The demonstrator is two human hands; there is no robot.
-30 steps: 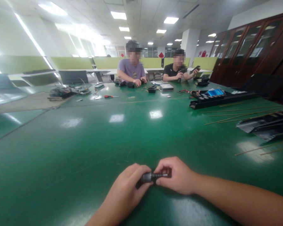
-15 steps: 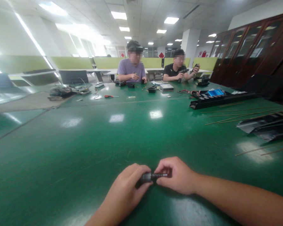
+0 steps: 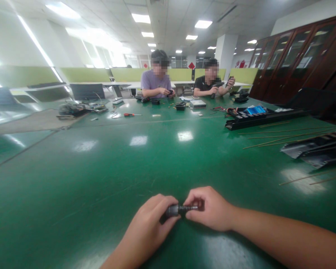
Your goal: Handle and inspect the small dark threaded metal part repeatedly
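Observation:
Low in the middle of the view, my left hand (image 3: 149, 220) is wrapped around the body of a dark cylindrical part (image 3: 173, 210), which lies sideways. From its right end comes a ribbed, spring-like section (image 3: 184, 209) around a thin metal shaft (image 3: 194, 207). My right hand (image 3: 210, 211) is closed at that end, thumb and fingers curled about the shaft. Its fingers partly hide the shaft, so how firmly they touch it is unclear. Both hands are just over the green tabletop (image 3: 128, 164).
Across the table sit a person in a purple shirt (image 3: 154, 80) and a person in black (image 3: 205, 86) holding a power drill (image 3: 216, 89). A screwdriver (image 3: 132, 114) lies at the far side. Black channels (image 3: 257, 118) and thin rods (image 3: 285, 139) occupy the right.
The cylindrical part has shifted slightly left between my hands, which otherwise hold nearly the same pose. Across the table, the person in purple has lowered their head and brought both hands together.

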